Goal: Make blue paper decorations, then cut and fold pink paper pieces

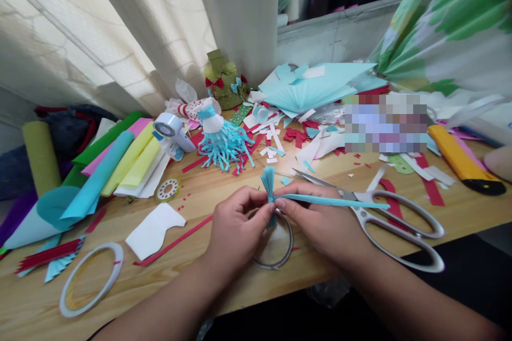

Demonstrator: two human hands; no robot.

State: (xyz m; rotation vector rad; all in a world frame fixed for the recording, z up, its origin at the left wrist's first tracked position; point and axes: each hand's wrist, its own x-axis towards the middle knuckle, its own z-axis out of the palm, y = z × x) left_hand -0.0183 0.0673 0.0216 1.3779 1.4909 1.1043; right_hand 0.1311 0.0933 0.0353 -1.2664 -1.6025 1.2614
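Note:
My left hand point(236, 226) and my right hand point(320, 221) meet over the wooden table point(200, 192), both pinching a small folded light-blue paper fan point(268, 181) at its waist. A long light-blue paper strip point(336, 202) runs from that pinch out to the right, across the silver scissors point(394, 218) lying open on the table. A thin tape ring point(276, 245) lies under my hands.
A fringed blue paper figure point(222, 141) stands behind, amid red, white and blue scraps. Rolled coloured sheets point(116, 162) and a tape dispenser point(172, 130) lie left. A larger tape ring point(90, 277) sits front left, an orange cutter point(460, 162) right, a big blue fan point(308, 90) at the back.

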